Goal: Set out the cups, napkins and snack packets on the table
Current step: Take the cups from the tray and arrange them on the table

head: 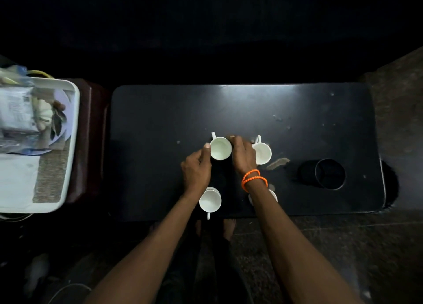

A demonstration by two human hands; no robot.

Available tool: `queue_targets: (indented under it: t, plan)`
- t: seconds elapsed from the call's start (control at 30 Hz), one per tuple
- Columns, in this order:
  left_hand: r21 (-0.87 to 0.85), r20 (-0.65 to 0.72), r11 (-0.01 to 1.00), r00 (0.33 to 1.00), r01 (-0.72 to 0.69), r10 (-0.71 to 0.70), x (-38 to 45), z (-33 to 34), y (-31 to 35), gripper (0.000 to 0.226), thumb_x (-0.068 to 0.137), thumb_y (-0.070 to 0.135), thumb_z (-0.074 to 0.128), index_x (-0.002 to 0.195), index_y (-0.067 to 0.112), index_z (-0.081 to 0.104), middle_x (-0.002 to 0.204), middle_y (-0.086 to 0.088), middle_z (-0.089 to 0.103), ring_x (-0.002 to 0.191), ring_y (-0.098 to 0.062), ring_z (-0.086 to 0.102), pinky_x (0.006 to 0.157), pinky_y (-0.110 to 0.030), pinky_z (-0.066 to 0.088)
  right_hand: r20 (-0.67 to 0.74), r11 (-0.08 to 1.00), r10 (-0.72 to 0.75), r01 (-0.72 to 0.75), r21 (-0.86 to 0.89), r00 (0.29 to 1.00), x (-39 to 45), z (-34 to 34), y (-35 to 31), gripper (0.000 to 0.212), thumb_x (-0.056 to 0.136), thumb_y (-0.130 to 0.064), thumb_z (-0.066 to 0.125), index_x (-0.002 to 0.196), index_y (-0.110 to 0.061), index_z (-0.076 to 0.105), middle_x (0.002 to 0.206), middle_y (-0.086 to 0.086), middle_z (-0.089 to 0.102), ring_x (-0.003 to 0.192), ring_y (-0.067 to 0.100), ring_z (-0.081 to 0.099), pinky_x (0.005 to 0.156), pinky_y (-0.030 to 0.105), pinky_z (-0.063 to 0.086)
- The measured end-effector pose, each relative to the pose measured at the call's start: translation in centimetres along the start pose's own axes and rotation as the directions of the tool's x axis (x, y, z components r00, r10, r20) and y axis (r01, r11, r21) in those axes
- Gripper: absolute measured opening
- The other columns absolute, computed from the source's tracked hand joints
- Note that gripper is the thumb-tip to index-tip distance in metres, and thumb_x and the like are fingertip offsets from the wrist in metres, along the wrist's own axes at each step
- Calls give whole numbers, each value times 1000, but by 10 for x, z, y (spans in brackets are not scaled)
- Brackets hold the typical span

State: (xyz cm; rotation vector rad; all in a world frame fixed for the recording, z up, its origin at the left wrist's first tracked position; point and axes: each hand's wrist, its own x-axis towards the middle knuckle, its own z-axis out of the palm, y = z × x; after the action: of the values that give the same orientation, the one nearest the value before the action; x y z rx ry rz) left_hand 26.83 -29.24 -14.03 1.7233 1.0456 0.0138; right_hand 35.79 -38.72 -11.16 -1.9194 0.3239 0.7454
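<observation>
Both hands, left [197, 166] and right [243, 153], grip narrowly round one white cup [220, 148] on the table [160, 120].

Arms: bare, no sleeves showing
Right wrist: two-loop orange beaded bracelet [254, 179]
Feet: bare toes, dimly visible below

On my dark table [160, 111] stand four white cups [220, 148] and a black holder [329, 174].

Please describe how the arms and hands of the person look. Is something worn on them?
Both forearms are bare, no sleeves or gloves showing. The right hand has orange beaded bracelets looped around its wrist. The left hand wears nothing visible.
</observation>
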Motion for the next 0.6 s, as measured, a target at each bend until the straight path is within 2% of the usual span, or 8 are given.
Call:
queue_targets:
  t: [0.1,0.17,0.2,0.27,0.33,0.43,0.53,0.6]
  plan:
    - [-3,-31,1000,999,7,-7,4,-1,3,71,95,66,42,78,2,69,76,-20,72,79,-36,74,72,-49,58,-32,1000,7,-6,27,999,-3,6,5,37,103,-23,40,109,-16,75,122,7,71,103,17,56,80,14,40]
    - [17,-60,1000,998,1,0,8,-5,3,74,93,68,40,76,1,68,69,-22,68,79,-37,73,73,-48,55,-67,995,22,-16,93,998,-10,12,6,34,100,-25,42,94,-24,75,112,3,75,102,19,62,73,0,41]
    - [24,-62,1000,998,1,0,10,-8,3,75,93,68,40,77,0,68,65,-21,65,80,-38,73,74,-48,56,-78,991,38,-28,128,996,-13,15,5,31,95,-30,44,87,-29,74,108,1,77,106,22,65,84,3,46]
    - [32,-54,999,999,-4,6,15,-13,1,75,92,67,41,76,-1,67,63,-21,61,80,-39,73,77,-50,58,-80,980,68,-52,192,994,-18,22,4,32,84,-39,43,81,-32,74,113,4,77,113,26,67,106,35,50]
    - [47,-53,999,999,-9,12,20,-20,-2,71,92,68,42,68,4,62,63,-22,61,74,-38,73,78,-51,58,-72,973,77,-59,225,994,-21,28,3,35,78,-44,42,77,-34,75,115,6,77,114,26,68,108,50,48]
    - [70,-68,997,998,-14,18,24,-29,-5,55,90,70,42,68,23,57,63,-4,55,64,-22,64,79,-51,57,-72,983,54,-40,178,996,-26,37,2,41,72,-54,36,72,-41,75,114,3,78,113,25,68,105,47,50]
    - [68,-69,998,998,-7,12,27,-35,-6,51,89,71,42,70,26,59,65,-3,57,76,-35,75,80,-51,58,-79,989,59,-47,143,995,-28,44,0,39,75,-52,36,71,-41,72,114,2,78,111,23,67,94,36,49]
    - [79,-57,997,998,-15,19,28,-35,-6,52,88,72,41,71,27,60,64,-5,57,79,-36,76,80,-50,57,-94,989,74,-61,137,993,-28,45,-1,40,79,-47,37,77,-36,76,113,2,78,108,21,66,87,33,44]
